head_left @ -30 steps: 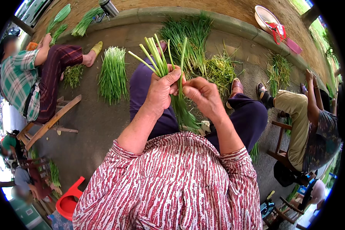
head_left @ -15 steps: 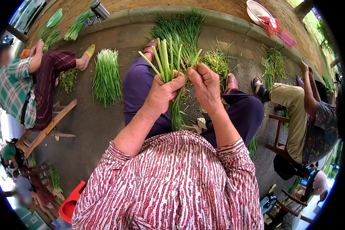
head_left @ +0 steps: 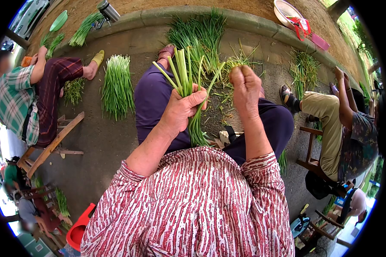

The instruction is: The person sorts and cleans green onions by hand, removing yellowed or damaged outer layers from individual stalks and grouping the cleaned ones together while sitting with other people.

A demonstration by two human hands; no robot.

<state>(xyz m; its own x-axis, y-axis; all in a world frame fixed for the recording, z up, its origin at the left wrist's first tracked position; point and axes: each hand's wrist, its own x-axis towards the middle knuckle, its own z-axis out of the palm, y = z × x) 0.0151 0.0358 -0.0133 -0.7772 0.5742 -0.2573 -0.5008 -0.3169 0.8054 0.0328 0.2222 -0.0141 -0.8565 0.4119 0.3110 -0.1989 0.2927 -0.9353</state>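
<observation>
In the head view, the person's left grip (head_left: 182,107) is wrapped around a bunch of green stalks (head_left: 183,73), its thumb laid across the front. The bunch passes through this grip at about mid-length: the pale, thick ends stand out beyond the fingers, and the leafy part hangs below them, toward the lap. Its long axis runs mostly away from the body. The pale ends point forward and fan apart, some leaning left, while one slim stalk slants to the right. The dark green leaves trail back toward the striped shirt (head_left: 186,197).

The right grip (head_left: 246,88) is beside the bunch, to its right and apart from it, with the fingers curled closed; whether anything is pinched inside cannot be told.

On the ground ahead lies a heap of long greens (head_left: 201,40), with loose yellowish scraps (head_left: 240,64) to its right. A neat bundle (head_left: 117,88) lies left of the person's knee, its white ends also pointing forward.
</observation>
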